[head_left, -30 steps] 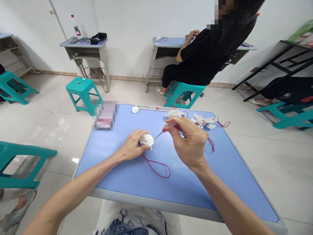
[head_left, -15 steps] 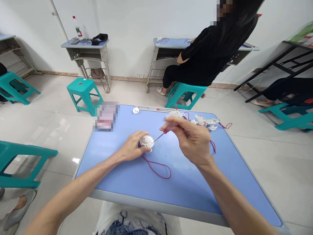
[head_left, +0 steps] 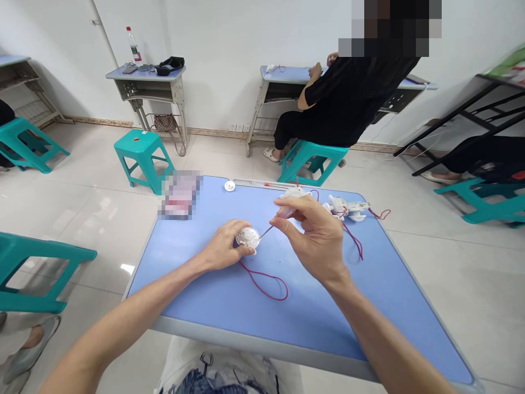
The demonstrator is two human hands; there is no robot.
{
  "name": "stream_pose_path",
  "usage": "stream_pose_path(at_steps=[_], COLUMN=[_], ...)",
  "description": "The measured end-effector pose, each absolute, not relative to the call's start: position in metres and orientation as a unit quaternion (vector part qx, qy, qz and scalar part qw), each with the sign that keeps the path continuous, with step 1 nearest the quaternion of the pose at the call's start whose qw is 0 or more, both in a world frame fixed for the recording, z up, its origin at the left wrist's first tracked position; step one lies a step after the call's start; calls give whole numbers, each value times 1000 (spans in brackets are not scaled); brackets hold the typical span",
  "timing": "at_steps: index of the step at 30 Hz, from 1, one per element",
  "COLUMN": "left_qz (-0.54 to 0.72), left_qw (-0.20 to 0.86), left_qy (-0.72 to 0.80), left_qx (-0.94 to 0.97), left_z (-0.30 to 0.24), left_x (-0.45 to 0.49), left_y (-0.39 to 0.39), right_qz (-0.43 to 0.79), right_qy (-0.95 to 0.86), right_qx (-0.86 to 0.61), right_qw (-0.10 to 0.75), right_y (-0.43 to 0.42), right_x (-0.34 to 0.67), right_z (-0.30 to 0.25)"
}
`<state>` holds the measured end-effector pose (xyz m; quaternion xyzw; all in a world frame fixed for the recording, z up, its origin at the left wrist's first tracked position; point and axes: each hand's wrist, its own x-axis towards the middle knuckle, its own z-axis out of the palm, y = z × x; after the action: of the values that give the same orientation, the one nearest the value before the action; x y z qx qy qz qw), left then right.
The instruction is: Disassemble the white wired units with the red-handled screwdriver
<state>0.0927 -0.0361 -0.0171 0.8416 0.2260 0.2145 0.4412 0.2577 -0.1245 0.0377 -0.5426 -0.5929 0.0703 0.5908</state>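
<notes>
My left hand (head_left: 227, 244) is closed around a small round white device (head_left: 248, 237), holding it just above or against the blue tabletop; I cannot tell which. A red cord loop (head_left: 268, 284) trails from under that hand onto the table. In my right hand (head_left: 314, 235), thumb and fingers grip the handle of a screwdriver (head_left: 268, 230). Its thin metal shaft slants down to the left, and the tip meets the right edge of the white device. Behind the right hand lie white plastic parts (head_left: 296, 191), partly hidden by it.
More white parts with red cords (head_left: 348, 207) lie at the table's back right. A small white disc (head_left: 229, 186) sits by the back edge, near a pen groove (head_left: 262, 184). A blurred flat item (head_left: 180, 195) rests at back left. A seated person (head_left: 348, 98) works at another desk.
My right fingers have shifted on the screwdriver handle and opened out slightly. The left hand keeps its hold on the device. The seated person's hands have come into view.
</notes>
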Motion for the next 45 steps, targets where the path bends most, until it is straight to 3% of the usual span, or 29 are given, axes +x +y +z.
stream_pose_path(at_steps=[5,12,24,35,39,45], left_qz=[206,201,205,216,212,202], left_qw=[440,441,442,444,443,440], left_qy=[231,234,231,226,229,235], left_qx=[843,843,842,840,841,843], left_z=[-15,-13,-14,-16,-17,-16], left_x=[92,92,92,91,90,90], left_y=[-37,-37,-37,-37,-37,-37], right_qz=[58,56,159,5,34,112], right_qy=[-549,-561,-617,-598,-576,-604], right_qx=[-546,-567,-515,-559,-548,-528], right_qw=[631,601,573,574,605,586], right_y=[-127,-131,-135,-129,-130,-135], right_x=[254,257,262,251,252,256], right_z=[41,40,43,38,38,41])
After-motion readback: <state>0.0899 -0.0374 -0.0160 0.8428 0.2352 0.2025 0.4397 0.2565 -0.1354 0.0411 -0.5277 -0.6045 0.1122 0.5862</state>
